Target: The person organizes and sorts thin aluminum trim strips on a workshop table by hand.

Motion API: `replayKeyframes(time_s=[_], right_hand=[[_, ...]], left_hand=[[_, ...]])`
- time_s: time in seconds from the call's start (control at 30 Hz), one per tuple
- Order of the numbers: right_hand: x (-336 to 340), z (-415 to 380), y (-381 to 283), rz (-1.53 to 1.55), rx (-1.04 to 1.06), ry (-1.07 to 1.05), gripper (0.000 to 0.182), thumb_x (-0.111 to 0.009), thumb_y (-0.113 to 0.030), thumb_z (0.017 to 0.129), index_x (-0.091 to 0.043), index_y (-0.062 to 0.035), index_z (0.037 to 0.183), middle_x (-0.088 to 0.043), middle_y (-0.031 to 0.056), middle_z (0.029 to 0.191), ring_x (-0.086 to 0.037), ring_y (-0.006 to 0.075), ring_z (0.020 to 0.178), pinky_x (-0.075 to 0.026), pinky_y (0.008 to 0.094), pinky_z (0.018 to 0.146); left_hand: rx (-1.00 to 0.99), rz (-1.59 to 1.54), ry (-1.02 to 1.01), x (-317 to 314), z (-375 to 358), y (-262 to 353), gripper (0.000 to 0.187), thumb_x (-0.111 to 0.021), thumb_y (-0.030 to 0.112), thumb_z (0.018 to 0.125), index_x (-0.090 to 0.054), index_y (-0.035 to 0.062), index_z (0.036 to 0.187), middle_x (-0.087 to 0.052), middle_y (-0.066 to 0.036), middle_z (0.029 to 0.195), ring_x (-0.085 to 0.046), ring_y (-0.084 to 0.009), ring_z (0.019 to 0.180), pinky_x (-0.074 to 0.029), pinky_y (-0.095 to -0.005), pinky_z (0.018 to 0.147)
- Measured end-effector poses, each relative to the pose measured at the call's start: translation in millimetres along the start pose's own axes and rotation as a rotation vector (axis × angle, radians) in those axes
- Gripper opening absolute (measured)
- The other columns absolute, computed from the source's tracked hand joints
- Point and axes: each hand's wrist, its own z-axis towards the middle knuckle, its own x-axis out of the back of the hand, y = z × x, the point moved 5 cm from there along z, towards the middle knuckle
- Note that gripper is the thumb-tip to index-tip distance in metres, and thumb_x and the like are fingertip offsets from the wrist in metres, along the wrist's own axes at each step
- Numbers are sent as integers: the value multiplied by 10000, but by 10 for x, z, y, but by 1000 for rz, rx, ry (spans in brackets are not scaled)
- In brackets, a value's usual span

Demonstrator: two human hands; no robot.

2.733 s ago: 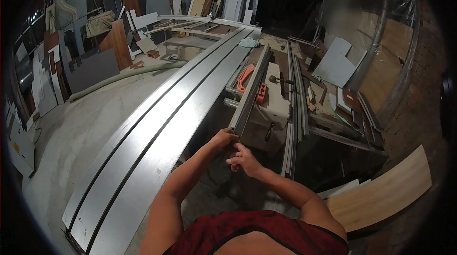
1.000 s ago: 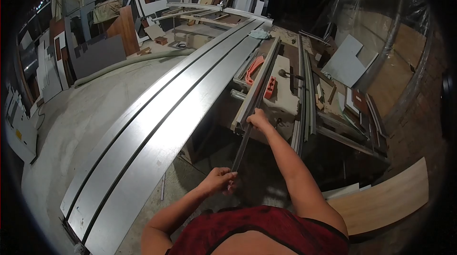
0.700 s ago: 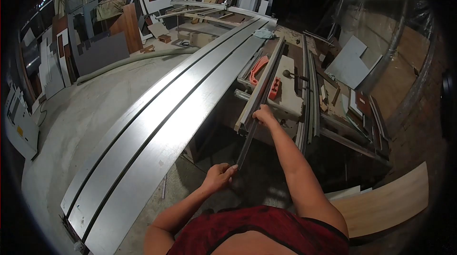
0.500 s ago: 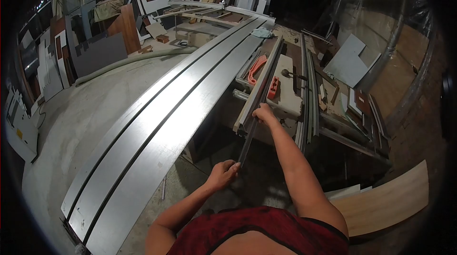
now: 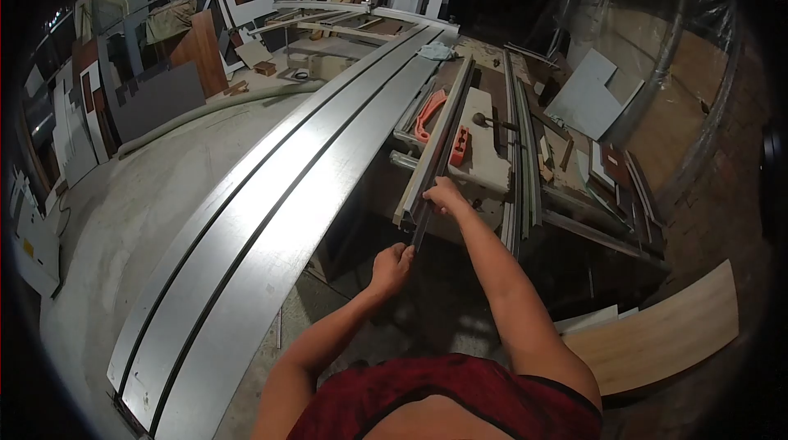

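A long thin dark strip [image 5: 421, 225] runs beside a long pale rail [image 5: 439, 138] on the saw table. My left hand [image 5: 392, 268] is closed round the strip's near end, just below the rail's near end. Farther up, my right hand [image 5: 444, 194] pinches the same strip against the rail's right side. An orange block with holes [image 5: 460, 147] lies right of the rail, and an orange curved handle piece [image 5: 428, 116] lies left of it.
A long metal sliding table [image 5: 271, 222] with two dark grooves stretches along the left. A light blue cloth [image 5: 437, 52] lies at its far end. More long strips [image 5: 525, 153] lie on the right. A curved wooden board [image 5: 665, 337] is at the lower right.
My left hand has moved up and forward with the strip's near end, closer to the rail. My right hand still holds the strip. The view has shifted slightly.
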Motion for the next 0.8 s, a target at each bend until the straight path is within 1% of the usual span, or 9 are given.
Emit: replayKeyframes(time_s=[0.07, 0.23, 0.33, 0.43, 0.53, 0.57, 0.67, 0.73, 0.8], right_hand=[[-12, -9, 15, 4, 18, 28, 576, -632, -148, 758, -385, 20, 1251, -581, 121, 829, -556, 163, 561, -387, 278, 392], [-54, 3, 84, 27, 30, 64, 687, -641, -163, 752, -315, 1, 1335, -594, 132, 847, -571, 183, 578, -398, 289, 398], [-81, 65, 126, -12, 52, 95, 708, -643, -169, 752, -296, -1, 1346, -599, 145, 854, -585, 198, 594, -406, 298, 400], [-34, -210, -3, 117, 26, 92, 424, -657, -147, 711, -519, 11, 1080, -577, 188, 1002, -602, 307, 877, -527, 386, 626], [-72, -230, 7, 189, 18, 77, 420, -648, -140, 716, -517, 19, 1081, -577, 186, 994, -601, 313, 872, -526, 397, 619], [-82, -220, 15, 182, 23, 69, 425, -646, -138, 710, -517, 22, 1082, -578, 193, 998, -601, 317, 879, -524, 396, 631], [-127, -123, 72, 141, 46, 73, 438, -636, -134, 691, -518, 28, 1080, -579, 214, 1010, -600, 328, 904, -514, 393, 679], [-171, -29, 133, 92, 70, 115, 444, -627, -131, 675, -522, 30, 1075, -580, 231, 1017, -597, 336, 928, -502, 388, 728], [-226, 48, 168, 91, 97, 101, 398, -615, -109, 694, -480, 43, 1036, -572, 191, 848, -591, 270, 699, -456, 358, 506]], left_hand=[[5, 22, 12, -33, 95, 0, 360, -497, 304, 856, -523, -28, 717, -504, -223, 634, -532, -391, 624, -400, -422, 565], [-8, 54, 43, -117, 314, -17, 371, -488, 316, 846, -531, -27, 711, -519, -235, 647, -547, -404, 661, -402, -448, 587], [-17, 85, 85, -206, 464, -111, 376, -487, 326, 842, -536, -21, 706, -525, -236, 650, -551, -404, 669, -404, -450, 592], [2, 85, 126, -226, 543, -97, 380, -494, 336, 836, -542, -13, 693, -529, -234, 649, -556, -400, 670, -408, -447, 595], [27, 81, 146, -245, 599, -101, 386, -503, 344, 830, -553, -10, 685, -537, -229, 648, -562, -394, 668, -415, -444, 601], [33, 83, 151, -249, 616, -107, 388, -505, 347, 828, -558, -9, 684, -541, -228, 648, -565, -392, 667, -418, -442, 603], [103, 80, 94, -272, 662, -120, 361, -503, 341, 836, -596, -1, 762, -588, -229, 754, -579, -399, 762, -434, -465, 668], [115, 100, 104, -282, 697, -130, 372, -511, 358, 832, -607, 3, 774, -590, -230, 752, -586, -395, 758, -438, -463, 666], [136, 106, 111, -284, 716, -131, 387, -515, 376, 831, -615, 7, 774, -591, -229, 745, -591, -391, 756, -440, -459, 664]])
